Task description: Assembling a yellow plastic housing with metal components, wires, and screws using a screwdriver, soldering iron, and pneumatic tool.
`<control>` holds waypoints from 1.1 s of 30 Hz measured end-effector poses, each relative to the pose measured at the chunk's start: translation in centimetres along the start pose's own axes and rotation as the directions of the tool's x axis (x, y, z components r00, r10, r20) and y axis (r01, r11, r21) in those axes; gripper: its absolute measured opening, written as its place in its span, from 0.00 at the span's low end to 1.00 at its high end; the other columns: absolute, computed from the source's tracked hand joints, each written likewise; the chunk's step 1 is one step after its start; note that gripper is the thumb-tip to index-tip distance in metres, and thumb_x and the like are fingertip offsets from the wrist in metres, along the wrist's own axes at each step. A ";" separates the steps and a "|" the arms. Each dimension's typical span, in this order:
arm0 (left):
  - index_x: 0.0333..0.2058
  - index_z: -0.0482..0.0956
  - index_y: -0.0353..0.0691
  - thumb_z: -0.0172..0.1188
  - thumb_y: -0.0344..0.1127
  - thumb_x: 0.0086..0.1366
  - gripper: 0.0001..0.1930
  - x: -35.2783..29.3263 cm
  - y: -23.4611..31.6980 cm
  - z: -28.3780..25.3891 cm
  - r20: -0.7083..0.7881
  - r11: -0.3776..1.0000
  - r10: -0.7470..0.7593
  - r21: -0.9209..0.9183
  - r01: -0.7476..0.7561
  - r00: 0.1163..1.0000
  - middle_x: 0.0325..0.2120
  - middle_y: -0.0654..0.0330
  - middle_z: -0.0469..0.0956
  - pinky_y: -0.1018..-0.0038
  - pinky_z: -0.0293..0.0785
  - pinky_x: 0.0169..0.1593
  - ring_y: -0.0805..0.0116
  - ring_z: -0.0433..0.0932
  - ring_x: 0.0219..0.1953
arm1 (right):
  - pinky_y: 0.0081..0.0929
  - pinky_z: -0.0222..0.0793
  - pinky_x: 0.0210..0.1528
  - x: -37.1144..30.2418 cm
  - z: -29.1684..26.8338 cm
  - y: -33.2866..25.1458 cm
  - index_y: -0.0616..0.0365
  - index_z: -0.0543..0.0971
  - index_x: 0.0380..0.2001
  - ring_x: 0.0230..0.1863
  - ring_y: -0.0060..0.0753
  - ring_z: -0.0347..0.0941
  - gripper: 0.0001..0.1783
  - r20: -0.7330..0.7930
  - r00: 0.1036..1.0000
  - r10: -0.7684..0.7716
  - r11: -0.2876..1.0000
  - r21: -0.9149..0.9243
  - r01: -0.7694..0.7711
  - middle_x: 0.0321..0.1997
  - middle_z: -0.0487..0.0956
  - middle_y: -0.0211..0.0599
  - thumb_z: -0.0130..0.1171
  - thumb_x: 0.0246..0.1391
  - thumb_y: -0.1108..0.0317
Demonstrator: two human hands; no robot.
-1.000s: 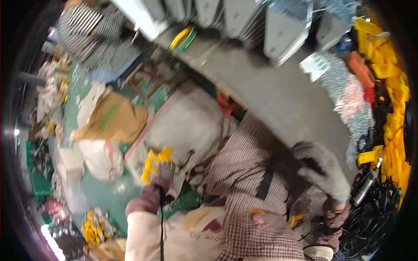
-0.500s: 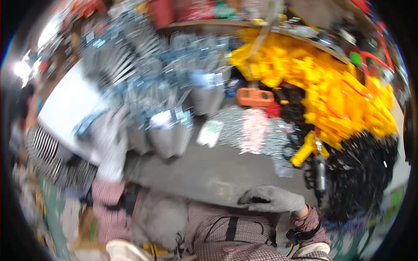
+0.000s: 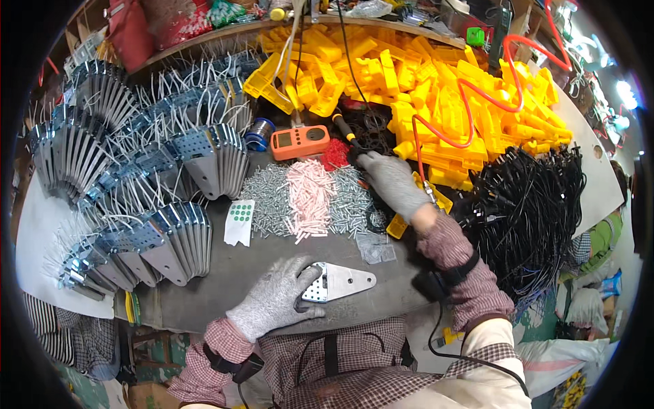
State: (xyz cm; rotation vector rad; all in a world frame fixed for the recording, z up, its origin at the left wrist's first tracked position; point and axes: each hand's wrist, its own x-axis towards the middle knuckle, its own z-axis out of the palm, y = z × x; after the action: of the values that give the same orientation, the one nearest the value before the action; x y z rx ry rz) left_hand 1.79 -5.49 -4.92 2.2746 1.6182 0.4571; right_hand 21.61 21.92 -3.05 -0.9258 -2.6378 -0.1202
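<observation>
My left hand (image 3: 276, 298), in a grey glove, rests on the dark table with its fingers curled round the wide end of a tapered metal plate (image 3: 349, 281). That plate lies flat, its narrow end pointing right, with a small perforated white-and-blue piece at the wide end. My right hand (image 3: 395, 180), gloved too, reaches over the bench, its fingertips closed at the lower end of a slim tool with a black-and-yellow handle (image 3: 344, 127). Its fingertips are partly hidden. Under my right wrist, a metal tool (image 3: 429, 191) on a red coiled hose is mostly covered.
Small screws (image 3: 266, 198) and pale pink sleeves (image 3: 308, 198) lie in piles. An orange meter (image 3: 300, 142) and solder spool (image 3: 259, 134) stand behind. Stacked metal plates with wires (image 3: 157, 238) fill the left, yellow plastic housings (image 3: 470, 102) the back right, black cables (image 3: 524, 211) the right.
My left hand has come from the stacked plates at the left to the table's near middle, where a plate now lies. My right hand has moved forward from the table edge. The view has turned.
</observation>
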 end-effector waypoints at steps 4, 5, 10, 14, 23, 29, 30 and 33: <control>0.61 0.68 0.32 0.78 0.51 0.51 0.44 -0.5 2.5 3.7 -0.214 0.962 -0.255 -0.157 0.224 0.943 0.59 0.43 0.66 0.57 0.71 0.62 0.43 0.71 0.59 | 0.48 0.77 0.39 2.6 0.7 -1.2 0.55 0.75 0.39 0.39 0.51 0.82 0.07 -0.019 0.999 -0.027 0.999 -0.025 0.026 0.35 0.82 0.46 0.51 0.58 0.72; 0.62 0.67 0.32 0.77 0.49 0.52 0.45 -0.7 2.7 4.1 -0.248 0.959 -0.257 -0.186 0.215 0.934 0.59 0.42 0.66 0.57 0.71 0.62 0.43 0.71 0.60 | 0.48 0.77 0.39 2.9 1.0 -1.2 0.56 0.74 0.40 0.40 0.51 0.82 0.07 0.007 0.998 -0.055 0.998 -0.030 0.055 0.36 0.82 0.45 0.53 0.57 0.73; 0.67 0.63 0.35 0.74 0.44 0.58 0.43 -0.6 2.0 1.6 -0.339 0.941 -0.164 -0.336 0.044 0.926 0.65 0.42 0.61 0.56 0.65 0.68 0.47 0.64 0.66 | 0.47 0.77 0.38 1.0 -0.1 -0.5 0.58 0.72 0.40 0.39 0.54 0.81 0.12 -0.034 0.999 0.027 1.000 0.015 -0.027 0.38 0.80 0.49 0.60 0.53 0.72; 0.69 0.60 0.39 0.75 0.42 0.58 0.45 -1.5 -0.7 -0.8 -0.431 0.769 -0.177 -0.622 -0.149 0.885 0.67 0.47 0.58 0.59 0.65 0.68 0.50 0.64 0.67 | 0.44 0.75 0.32 -4.5 -5.3 -11.1 0.57 0.74 0.35 0.34 0.52 0.80 0.09 0.023 0.992 -0.128 0.808 0.582 0.090 0.31 0.76 0.48 0.62 0.51 0.69; 0.62 0.70 0.37 0.76 0.40 0.54 0.38 -7.2 -3.3 0.2 -0.223 0.918 -0.320 -0.312 0.244 0.921 0.59 0.51 0.72 0.59 0.63 0.67 0.52 0.69 0.62 | 0.46 0.70 0.54 -9.0 -0.3 -17.5 0.58 0.75 0.46 0.48 0.52 0.73 0.18 0.052 0.950 -0.309 0.831 0.500 0.244 0.42 0.76 0.45 0.60 0.49 0.76; 0.66 0.65 0.40 0.73 0.40 0.60 0.38 -7.9 -2.9 0.1 -0.098 0.665 -0.325 -0.731 0.153 0.941 0.63 0.54 0.67 0.61 0.62 0.69 0.57 0.66 0.66 | 0.43 0.71 0.52 -8.7 0.1 -17.6 0.60 0.79 0.43 0.40 0.47 0.76 0.13 0.224 0.946 -0.235 0.605 0.795 -0.038 0.37 0.78 0.43 0.63 0.53 0.72; 0.68 0.62 0.38 0.72 0.37 0.61 0.40 -7.9 -2.9 0.1 -0.009 0.502 -0.359 -0.845 0.185 0.933 0.65 0.55 0.65 0.64 0.63 0.70 0.63 0.67 0.65 | 0.42 0.70 0.53 -8.7 0.0 -17.9 0.60 0.79 0.43 0.41 0.46 0.76 0.13 0.179 0.944 -0.276 0.679 0.731 0.060 0.38 0.78 0.42 0.64 0.53 0.71; 0.68 0.60 0.36 0.72 0.36 0.62 0.40 -6.7 -1.9 -0.4 0.135 0.087 -0.436 -0.978 0.191 0.890 0.64 0.52 0.66 0.66 0.63 0.69 0.65 0.68 0.65 | 0.45 0.66 0.59 -9.2 -0.5 -18.3 0.58 0.78 0.43 0.47 0.44 0.75 0.15 0.141 0.916 -0.376 0.806 0.537 0.248 0.41 0.78 0.41 0.64 0.52 0.68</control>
State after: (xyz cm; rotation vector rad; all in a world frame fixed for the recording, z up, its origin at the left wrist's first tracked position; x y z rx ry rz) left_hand -2.08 -11.16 -5.86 0.7976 1.1480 1.2071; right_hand 17.07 2.07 -5.17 -0.3303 -2.7969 0.6289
